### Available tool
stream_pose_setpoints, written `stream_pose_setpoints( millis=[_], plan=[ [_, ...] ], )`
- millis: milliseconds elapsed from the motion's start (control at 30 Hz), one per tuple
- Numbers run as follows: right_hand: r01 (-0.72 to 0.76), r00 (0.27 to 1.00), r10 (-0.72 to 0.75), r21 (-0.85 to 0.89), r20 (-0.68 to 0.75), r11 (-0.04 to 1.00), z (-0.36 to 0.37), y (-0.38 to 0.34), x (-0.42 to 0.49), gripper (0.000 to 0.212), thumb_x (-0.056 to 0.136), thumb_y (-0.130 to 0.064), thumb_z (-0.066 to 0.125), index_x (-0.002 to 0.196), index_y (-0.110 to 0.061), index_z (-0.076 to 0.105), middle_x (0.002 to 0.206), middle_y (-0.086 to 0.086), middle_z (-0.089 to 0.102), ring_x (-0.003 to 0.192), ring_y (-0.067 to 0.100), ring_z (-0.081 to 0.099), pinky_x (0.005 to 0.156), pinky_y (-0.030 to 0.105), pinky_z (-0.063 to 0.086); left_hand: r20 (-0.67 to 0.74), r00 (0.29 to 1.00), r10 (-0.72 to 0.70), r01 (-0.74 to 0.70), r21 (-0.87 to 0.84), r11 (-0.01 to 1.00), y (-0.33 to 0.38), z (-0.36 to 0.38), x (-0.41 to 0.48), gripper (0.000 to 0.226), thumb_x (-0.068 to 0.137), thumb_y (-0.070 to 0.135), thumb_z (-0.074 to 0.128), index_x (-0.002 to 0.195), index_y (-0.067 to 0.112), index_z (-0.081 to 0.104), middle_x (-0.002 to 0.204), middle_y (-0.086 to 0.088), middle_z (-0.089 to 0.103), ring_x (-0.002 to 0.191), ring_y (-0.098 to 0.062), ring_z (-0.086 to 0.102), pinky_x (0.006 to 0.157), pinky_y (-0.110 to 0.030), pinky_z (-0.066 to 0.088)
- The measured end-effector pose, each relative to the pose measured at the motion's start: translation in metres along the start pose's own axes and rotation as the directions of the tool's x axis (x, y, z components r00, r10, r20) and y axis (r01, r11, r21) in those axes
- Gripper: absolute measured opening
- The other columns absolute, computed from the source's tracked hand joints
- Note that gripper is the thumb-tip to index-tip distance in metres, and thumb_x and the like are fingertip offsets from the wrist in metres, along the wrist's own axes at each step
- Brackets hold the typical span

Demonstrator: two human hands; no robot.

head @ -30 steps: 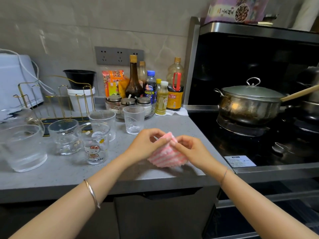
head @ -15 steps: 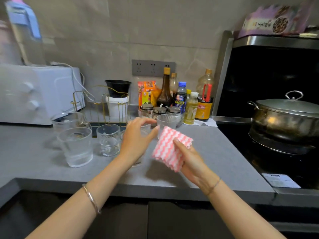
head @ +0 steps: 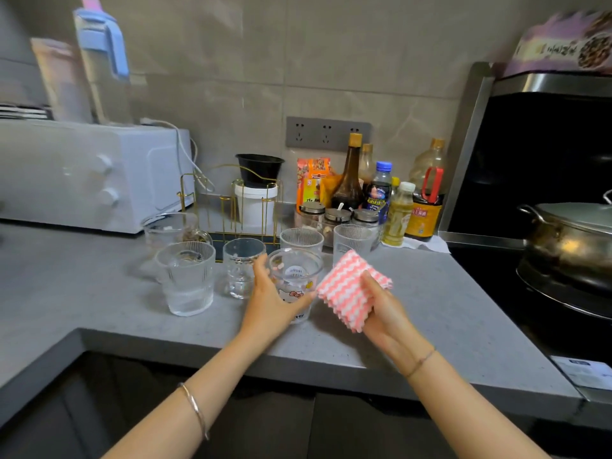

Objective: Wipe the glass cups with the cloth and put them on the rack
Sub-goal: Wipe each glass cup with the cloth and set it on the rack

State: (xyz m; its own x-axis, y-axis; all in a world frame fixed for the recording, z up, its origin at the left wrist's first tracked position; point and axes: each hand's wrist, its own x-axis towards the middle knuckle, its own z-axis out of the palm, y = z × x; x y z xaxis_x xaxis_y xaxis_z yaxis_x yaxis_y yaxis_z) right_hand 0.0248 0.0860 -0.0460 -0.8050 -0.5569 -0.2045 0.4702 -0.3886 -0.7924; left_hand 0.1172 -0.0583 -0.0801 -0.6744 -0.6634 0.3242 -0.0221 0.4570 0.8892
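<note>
Several glass cups stand on the grey counter [head: 82, 293]. My left hand [head: 270, 301] wraps around the cartoon-printed glass [head: 295, 279] at the front. My right hand [head: 381, 313] grips a folded pink-and-white striped cloth [head: 351, 289] just right of that glass. A ribbed mug [head: 187, 276] and a small clear cup [head: 241, 266] stand to the left, two ribbed tumblers [head: 302, 240] [head: 352, 240] behind, and another mug [head: 172, 228] further back left. The gold wire rack [head: 228, 207] stands behind the cups with nothing on it.
A white appliance [head: 92, 173] sits at the back left. Behind the rack are a white tub with a black bowl [head: 260, 187]; bottles and spice jars [head: 371, 197] crowd the back wall. A steel pot [head: 569, 240] sits on the black stove at right.
My left hand left the cloth, reached left and closed around the cartoon glass. My right hand lifted the cloth and keeps hold of it. The view swung left.
</note>
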Motion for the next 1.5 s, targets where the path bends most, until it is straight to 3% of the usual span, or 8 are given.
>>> stream_pose_setpoints(
  millis=[333,600,733,900,1000,1233,1367,1500],
  plan=[
    [-0.025,0.999,0.022,0.079,0.039,0.997,-0.015,-0.015,0.0,0.047,0.1,-0.027,0.041,0.138,0.002,0.039,0.139,0.019,0.05,0.123,0.029,0.051,0.09,0.037,0.042,0.009,0.999,-0.045,0.046,-0.239,0.97,0.015,0.01,0.003,0.075,0.061,0.036,0.087,0.123,0.023,0.046,0.112,0.004,0.063,0.098,-0.008,0.063,0.083,-0.02,0.054],
    [0.135,0.99,-0.141,0.227,0.012,0.964,-0.025,-0.066,0.03,0.051,0.1,-0.036,0.035,0.138,-0.002,0.043,0.13,0.01,0.057,0.092,0.016,0.067,0.08,0.03,0.046,0.339,0.94,-0.036,0.267,-0.665,0.698,0.075,0.059,0.053,0.055,0.067,0.039,0.073,0.119,0.029,0.058,0.108,0.005,0.072,0.098,-0.021,0.07,0.074,-0.029,0.059],
    [0.293,0.956,-0.284,0.228,-0.07,0.929,-0.017,-0.098,0.05,0.04,0.102,-0.031,0.037,0.124,-0.002,0.051,0.124,0.007,0.058,0.107,0.015,0.059,0.089,0.032,0.042,0.367,0.927,-0.073,0.31,-0.644,0.7,0.079,0.085,0.082,0.089,0.057,0.059,0.079,0.134,0.022,0.054,0.115,-0.006,0.071,0.094,-0.021,0.072,0.075,-0.033,0.059],
    [0.385,0.922,-0.387,0.147,-0.021,0.911,-0.014,-0.112,0.084,0.032,0.101,-0.031,0.037,0.12,-0.011,0.053,0.115,0.006,0.061,0.094,0.011,0.061,0.092,0.031,0.046,0.415,0.907,-0.075,0.358,-0.664,0.657,0.071,0.11,0.103,0.063,0.072,0.064,0.053,0.118,0.022,0.065,0.106,-0.01,0.075,0.084,-0.024,0.072,0.071,-0.035,0.061],
    [0.372,0.928,-0.37,0.089,-0.036,0.924,-0.022,-0.104,0.105,0.04,0.099,-0.036,0.04,0.128,-0.011,0.052,0.119,0.003,0.063,0.1,0.012,0.062,0.09,0.03,0.046,0.43,0.9,-0.068,0.369,-0.672,0.642,0.064,0.118,0.111,0.067,0.066,0.077,0.064,0.111,0.026,0.07,0.111,-0.012,0.072,0.083,-0.028,0.069,0.073,-0.037,0.058],
    [0.45,0.893,-0.446,0.092,-0.061,0.888,-0.036,-0.098,0.109,0.046,0.099,-0.038,0.038,0.135,-0.011,0.047,0.129,0.007,0.06,0.102,0.009,0.062,0.084,0.026,0.047,0.445,0.895,-0.03,0.358,-0.678,0.642,0.058,0.125,0.108,0.132,0.026,0.079,0.08,0.137,0.015,0.05,0.12,-0.018,0.066,0.075,-0.021,0.072,0.06,-0.028,0.056],
    [0.709,0.705,-0.695,-0.191,0.141,0.679,-0.017,-0.09,0.076,0.036,0.092,-0.043,0.035,0.122,-0.037,0.054,0.136,-0.015,0.054,0.123,0.0,0.051,0.102,0.019,0.042,0.397,0.916,-0.057,0.338,-0.688,0.642,0.068,0.125,0.091,0.101,0.051,0.074,0.074,0.133,0.019,0.055,0.114,-0.012,0.071,0.075,-0.02,0.073,0.057,-0.029,0.056],
    [0.888,0.417,-0.722,-0.417,0.552,0.194,-0.003,-0.068,0.049,0.043,0.102,-0.039,0.03,0.144,-0.032,0.037,0.153,-0.021,0.027,0.144,0.001,0.014,0.114,0.017,0.018,0.364,0.931,-0.029,0.299,-0.716,0.631,0.085,0.111,0.068,0.053,0.076,0.064,0.046,0.117,0.034,0.064,0.097,0.004,0.077,0.076,-0.014,0.074,0.053,-0.023,0.054]
  ],
)
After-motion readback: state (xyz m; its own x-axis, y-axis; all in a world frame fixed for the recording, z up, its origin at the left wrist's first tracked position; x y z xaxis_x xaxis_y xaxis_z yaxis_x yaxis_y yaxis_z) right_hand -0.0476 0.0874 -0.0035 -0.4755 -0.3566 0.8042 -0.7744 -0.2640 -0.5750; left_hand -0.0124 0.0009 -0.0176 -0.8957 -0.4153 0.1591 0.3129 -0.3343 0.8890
